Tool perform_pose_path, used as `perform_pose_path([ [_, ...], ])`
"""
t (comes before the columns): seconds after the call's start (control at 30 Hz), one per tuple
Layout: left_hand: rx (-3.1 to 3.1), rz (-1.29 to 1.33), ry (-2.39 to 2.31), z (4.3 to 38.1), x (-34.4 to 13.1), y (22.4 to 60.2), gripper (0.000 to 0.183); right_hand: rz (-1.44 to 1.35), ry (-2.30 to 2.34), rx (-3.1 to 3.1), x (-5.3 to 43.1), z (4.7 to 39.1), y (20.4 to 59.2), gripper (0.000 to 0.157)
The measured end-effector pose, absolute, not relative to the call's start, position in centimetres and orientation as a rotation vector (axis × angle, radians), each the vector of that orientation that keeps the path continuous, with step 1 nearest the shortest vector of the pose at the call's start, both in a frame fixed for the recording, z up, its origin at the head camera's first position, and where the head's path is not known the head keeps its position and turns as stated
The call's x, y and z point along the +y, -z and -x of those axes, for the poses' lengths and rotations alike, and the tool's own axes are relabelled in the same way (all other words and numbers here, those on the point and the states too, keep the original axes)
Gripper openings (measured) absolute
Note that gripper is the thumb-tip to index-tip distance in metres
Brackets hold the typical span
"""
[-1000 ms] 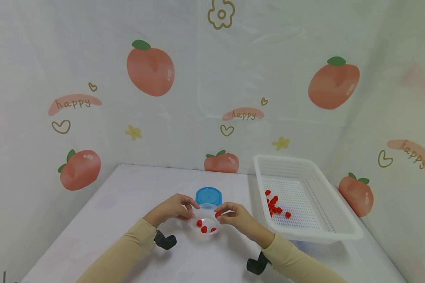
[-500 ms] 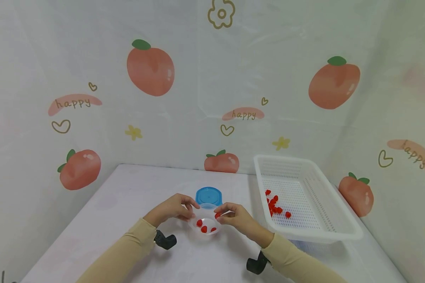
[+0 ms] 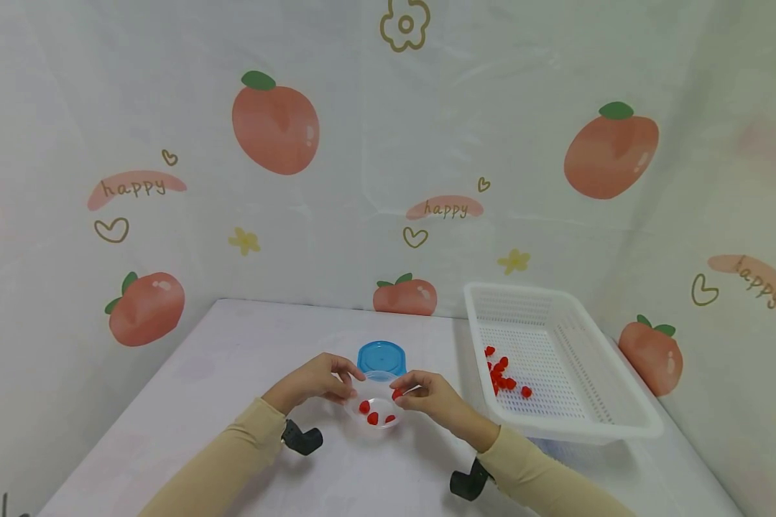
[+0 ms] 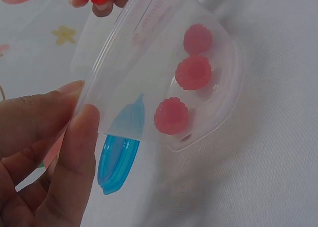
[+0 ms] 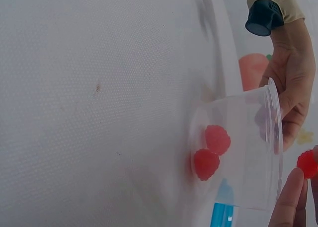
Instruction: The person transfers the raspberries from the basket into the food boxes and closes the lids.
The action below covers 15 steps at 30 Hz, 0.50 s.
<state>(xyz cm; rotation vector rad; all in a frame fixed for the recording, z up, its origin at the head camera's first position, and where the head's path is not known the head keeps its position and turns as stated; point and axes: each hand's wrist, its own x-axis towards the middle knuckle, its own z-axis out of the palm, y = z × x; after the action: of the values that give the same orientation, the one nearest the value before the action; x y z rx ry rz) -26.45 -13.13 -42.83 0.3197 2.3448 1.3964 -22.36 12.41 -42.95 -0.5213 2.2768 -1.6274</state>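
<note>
My left hand (image 3: 320,377) pinches the rim of a clear plastic tub (image 5: 248,177) between thumb and fingers. The tub sits upright on the white-covered table. Inside, three red raspberries (image 4: 193,72) lie on the bottom, seen through the wall in the left wrist view. Over the tub's right side, my right hand (image 3: 430,395) pinches another raspberry (image 5: 308,163) at its fingertips, level with or just above the rim. Just behind the tub lies a blue lid (image 3: 380,357), partly seen through the clear wall in both wrist views.
A white perforated basket (image 3: 569,427) stands to the right, with several raspberries (image 3: 499,373) gathered at its left side. Its near left corner is close to my right forearm. A printed curtain (image 3: 356,143) hangs behind the table.
</note>
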Motion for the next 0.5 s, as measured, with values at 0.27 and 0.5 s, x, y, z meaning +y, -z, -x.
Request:
perform_pose_path([
  [0.27, 2.339, -0.332, -1.404, 26.43, -13.2, 42.87, 0.027, 0.523, 1.61, 2.296, 12.44, 22.38, 42.93, 0.029],
  [0.5, 2.333, -0.347, -1.41, 26.5, -13.28, 42.94, 0.027, 0.534, 1.61, 2.294, 12.49, 22.37, 42.98, 0.03],
])
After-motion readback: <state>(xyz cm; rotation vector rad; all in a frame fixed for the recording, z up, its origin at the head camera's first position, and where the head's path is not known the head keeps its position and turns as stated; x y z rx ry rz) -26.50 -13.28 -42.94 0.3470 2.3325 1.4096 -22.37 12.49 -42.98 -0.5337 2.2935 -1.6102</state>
